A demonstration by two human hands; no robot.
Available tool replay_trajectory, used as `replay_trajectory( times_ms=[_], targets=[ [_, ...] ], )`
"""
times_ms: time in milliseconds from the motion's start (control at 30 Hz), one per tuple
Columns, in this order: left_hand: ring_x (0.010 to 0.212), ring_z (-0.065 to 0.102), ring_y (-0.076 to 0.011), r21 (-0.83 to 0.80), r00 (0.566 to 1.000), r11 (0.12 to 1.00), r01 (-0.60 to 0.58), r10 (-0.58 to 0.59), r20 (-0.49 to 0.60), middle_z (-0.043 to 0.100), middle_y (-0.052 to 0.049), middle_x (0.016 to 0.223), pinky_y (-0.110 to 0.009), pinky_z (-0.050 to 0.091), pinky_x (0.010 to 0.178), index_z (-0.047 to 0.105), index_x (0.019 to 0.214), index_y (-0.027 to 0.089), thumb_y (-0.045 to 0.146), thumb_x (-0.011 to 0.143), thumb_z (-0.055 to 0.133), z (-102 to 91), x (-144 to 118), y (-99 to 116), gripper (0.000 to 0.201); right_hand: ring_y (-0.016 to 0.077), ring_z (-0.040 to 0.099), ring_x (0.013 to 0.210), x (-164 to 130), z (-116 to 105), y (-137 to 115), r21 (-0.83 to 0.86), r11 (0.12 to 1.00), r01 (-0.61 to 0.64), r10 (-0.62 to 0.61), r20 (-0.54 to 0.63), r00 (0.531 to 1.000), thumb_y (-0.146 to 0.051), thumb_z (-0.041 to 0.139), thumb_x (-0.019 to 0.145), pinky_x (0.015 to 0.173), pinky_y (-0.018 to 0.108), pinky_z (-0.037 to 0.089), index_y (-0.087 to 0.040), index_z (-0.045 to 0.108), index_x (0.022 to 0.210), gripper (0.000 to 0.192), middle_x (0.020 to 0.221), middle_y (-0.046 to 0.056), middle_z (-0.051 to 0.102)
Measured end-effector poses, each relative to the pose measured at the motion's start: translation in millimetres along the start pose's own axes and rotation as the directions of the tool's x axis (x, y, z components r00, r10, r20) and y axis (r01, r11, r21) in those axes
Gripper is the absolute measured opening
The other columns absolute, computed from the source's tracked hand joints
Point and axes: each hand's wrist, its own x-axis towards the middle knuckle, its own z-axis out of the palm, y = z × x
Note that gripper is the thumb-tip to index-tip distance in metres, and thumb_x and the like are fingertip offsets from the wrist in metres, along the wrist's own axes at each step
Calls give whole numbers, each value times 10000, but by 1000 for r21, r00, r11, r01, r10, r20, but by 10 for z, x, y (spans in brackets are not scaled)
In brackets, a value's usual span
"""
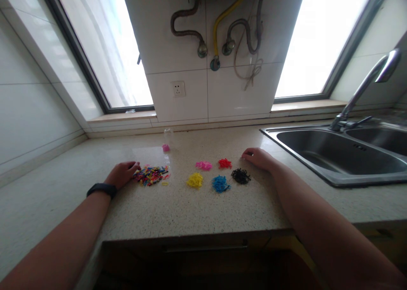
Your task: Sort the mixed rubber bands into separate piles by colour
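Observation:
At the left, a mixed pile of small coloured bands (151,175), which look like little rubber bands, lies on the counter. My left hand (123,173), with a dark wristband, rests against the pile's left edge, fingers curled together. Sorted by colour to the right are a pink pile (203,165), a red pile (225,163), a yellow pile (194,180), a blue pile (221,183) and a black pile (241,176). Just beyond the black bands, my right hand (259,158) rests on the counter, thumb and fingers drawn together. Anything between either hand's fingertips is too small to make out.
Behind the mixed pile stands a clear container (168,134) with a pink piece (165,147) before it. A steel sink (318,152) with a tap (365,86) is set into the speckled counter (178,213) at the right. Pipes and a socket (178,88) are on the tiled wall.

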Motion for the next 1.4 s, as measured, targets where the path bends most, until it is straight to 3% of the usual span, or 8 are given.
replay_trajectory(
  times_ms=[233,433,700,833,1233,1400],
  targets=[
    [643,619,-211,-7,1000,1000,5,-5,4,697,-26,672,-273,410,625,737,860,195,562,886,378,11,13,-14,514,200,663,793,0,4,-10,7,1000,10,-10,8,1000,-383,587,862,724,284,486,-232,745,930,229,915,59,754],
    [739,653,-214,-53,1000,999,-5,5,4,733,-55,837,-262,432,663,705,1027,184,568,872,421,22,66,-2,503,193,656,771,-17,-3,-37,2,1000,22,-22,-4,1000,-366,606,844,702,276,474,-230,739,919,205,893,56,748],
    [677,623,-196,2,996,1000,19,-19,83,685,-30,770,-263,404,624,706,1151,212,614,841,474,20,129,71,559,191,656,768,10,26,3,-14,998,57,-57,-1,998,-384,596,834,657,269,459,-234,730,910,215,880,45,737],
    [614,580,-194,18,993,999,40,-41,107,623,-9,620,-265,358,573,726,1139,209,621,837,479,20,129,94,567,191,652,763,14,20,-10,-15,999,40,-40,9,999,-393,586,842,653,275,454,-228,727,920,230,881,52,733],
    [620,589,-183,-83,1000,997,-2,0,-16,659,-22,650,-263,387,594,752,1001,173,608,820,530,21,111,93,521,187,644,750,14,17,-16,-2,999,35,-35,17,999,-383,601,834,649,273,453,-222,729,917,222,878,54,730],
    [556,495,-139,-216,991,974,-70,43,-126,598,1,590,-248,343,544,749,971,144,602,808,580,-82,87,323,515,188,646,754,24,30,12,2,999,43,-43,10,999,-395,602,827,649,272,453,-231,731,910,224,876,52,733]
  ],
)
